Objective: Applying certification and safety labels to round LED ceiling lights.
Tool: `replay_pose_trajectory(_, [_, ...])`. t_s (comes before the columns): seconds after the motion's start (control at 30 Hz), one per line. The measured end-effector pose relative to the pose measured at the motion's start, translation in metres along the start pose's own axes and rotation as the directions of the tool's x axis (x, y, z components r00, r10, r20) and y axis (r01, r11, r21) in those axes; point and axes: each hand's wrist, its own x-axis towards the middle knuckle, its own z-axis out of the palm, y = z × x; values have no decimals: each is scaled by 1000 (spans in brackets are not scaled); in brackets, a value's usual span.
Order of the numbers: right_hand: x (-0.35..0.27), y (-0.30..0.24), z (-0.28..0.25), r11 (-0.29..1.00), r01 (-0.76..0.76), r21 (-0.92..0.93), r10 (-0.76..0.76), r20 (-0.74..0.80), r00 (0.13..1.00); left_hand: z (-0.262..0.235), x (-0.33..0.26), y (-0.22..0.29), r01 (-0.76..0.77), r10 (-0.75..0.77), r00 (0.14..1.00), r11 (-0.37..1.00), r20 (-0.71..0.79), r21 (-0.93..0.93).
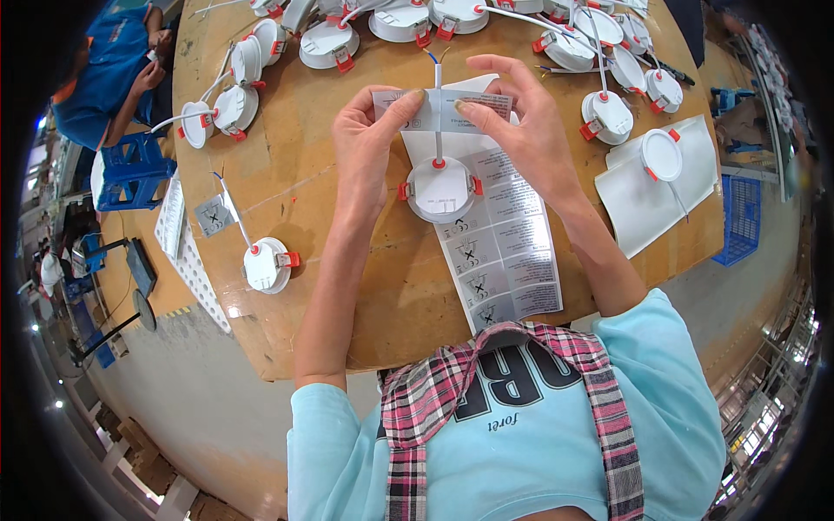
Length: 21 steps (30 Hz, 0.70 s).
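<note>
At the middle of the round brown worktable (287, 187), a grey rectangular label (443, 109) is being held across the white cable (438, 104) of a round white downlight (440, 188). The label is being pinched at its left end between the thumb and forefinger of the left hand (369, 139), with the remaining fingers curled loosely, and its right end is being gripped the same way by the right hand (521, 122), whose other fingers are being kept raised and spread. The downlight is being left lying on the table just below the hands, its red spring clips showing at either side and its cable running straight up between the thumbs. Under it, a long sheet of grey labels (504, 252) is being used as a base, reaching down toward the person's chest. To the left, a second downlight (266, 265) is being kept apart, a label (214, 214) already sitting on its cable. Along the far edge, a row of finished downlights (400, 19) is being gathered. At the right, a white plastic bag (643, 200) is being weighed down by another lamp (662, 154). At the upper left, another person's blue sleeve (104, 78) is being shown.
</note>
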Motion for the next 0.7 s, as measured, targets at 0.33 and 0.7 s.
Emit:
replay_pose_trajectory(0.33, [0,3,0,999,-5,39,5,-10,1000,1,3,-2,-7,7,1000,1000,6,1])
replay_pose_trajectory(0.7, [1,8,0,1000,3,4,-3,-31,1000,1,4,-5,3,-3,1000,1000,8,1])
